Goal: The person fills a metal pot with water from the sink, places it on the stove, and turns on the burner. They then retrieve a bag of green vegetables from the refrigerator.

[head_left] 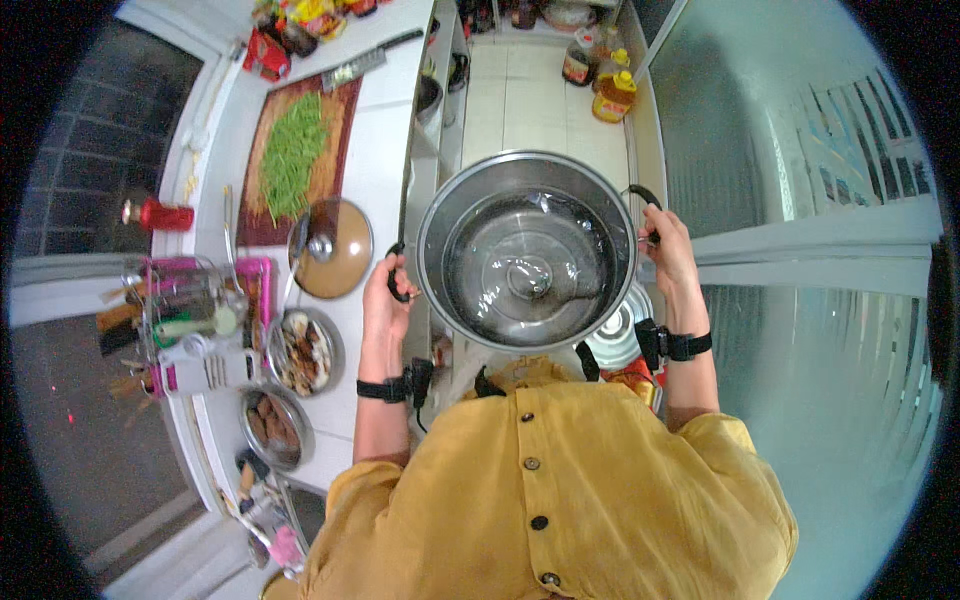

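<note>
Narrow kitchen, white counter [385, 150] along frame left, tiled floor [520, 100] upper centre. Steel pot [527, 250] mid-frame, water inside, carried above floor. Left hand [385, 295] clenched round black left handle, right hand [668, 250] gripping right handle. Likely risks: tilting and slopping water; bumping counter edge, just beside left rim.

A white counter [385, 130] runs along the person's left side. On it lies a dark red cutting board [340, 110] heaped with cut green beans [293, 155]. Nearer stands a brown lid [335, 250], then two metal bowls of cooked food [303, 350] [275, 425] and a pink rack of utensils [200, 320]. A cleaver [370, 60] rests at the board's far end.
</note>
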{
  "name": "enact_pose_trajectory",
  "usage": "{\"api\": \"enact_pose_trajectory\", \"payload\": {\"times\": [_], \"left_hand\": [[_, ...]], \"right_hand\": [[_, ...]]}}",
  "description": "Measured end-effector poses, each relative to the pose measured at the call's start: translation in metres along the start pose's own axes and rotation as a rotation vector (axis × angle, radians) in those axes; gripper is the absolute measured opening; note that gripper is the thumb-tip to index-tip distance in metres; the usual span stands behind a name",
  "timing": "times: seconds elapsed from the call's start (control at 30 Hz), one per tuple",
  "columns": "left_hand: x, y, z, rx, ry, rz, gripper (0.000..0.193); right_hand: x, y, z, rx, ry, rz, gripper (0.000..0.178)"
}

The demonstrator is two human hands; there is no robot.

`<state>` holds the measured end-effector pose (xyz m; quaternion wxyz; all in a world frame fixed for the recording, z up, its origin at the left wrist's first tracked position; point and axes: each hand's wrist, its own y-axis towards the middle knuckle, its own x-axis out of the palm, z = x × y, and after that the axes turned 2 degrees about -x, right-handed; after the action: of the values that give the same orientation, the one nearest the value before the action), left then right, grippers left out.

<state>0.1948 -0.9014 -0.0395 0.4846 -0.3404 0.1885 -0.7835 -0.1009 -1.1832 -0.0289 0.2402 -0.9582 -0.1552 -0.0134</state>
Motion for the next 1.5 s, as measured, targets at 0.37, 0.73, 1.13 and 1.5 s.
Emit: {"api": "enact_pose_trajectory", "payload": {"times": [0.37,0.73,1.13,1.5], "left_hand": [[0.09,0.108,0.097,0.079,0.015,-0.178,0.023],[0.248,0.248,0.188,0.116,0.013,-0.358,0.026],[0.509,0.415,0.278,0.108,-0.003,-0.404,0.027],[0.733,0.577,0.401,0.143,0.025,-0.801,0.024]], "right_hand": [[0.062,0.102,-0.084,-0.124,0.038,0.068,0.023],[0.09,0.247,-0.199,-0.238,0.11,0.098,0.025],[0.091,0.495,-0.399,-0.324,0.044,0.05,0.03],[0.109,0.724,-0.557,-0.459,0.132,0.131,0.022]]}}
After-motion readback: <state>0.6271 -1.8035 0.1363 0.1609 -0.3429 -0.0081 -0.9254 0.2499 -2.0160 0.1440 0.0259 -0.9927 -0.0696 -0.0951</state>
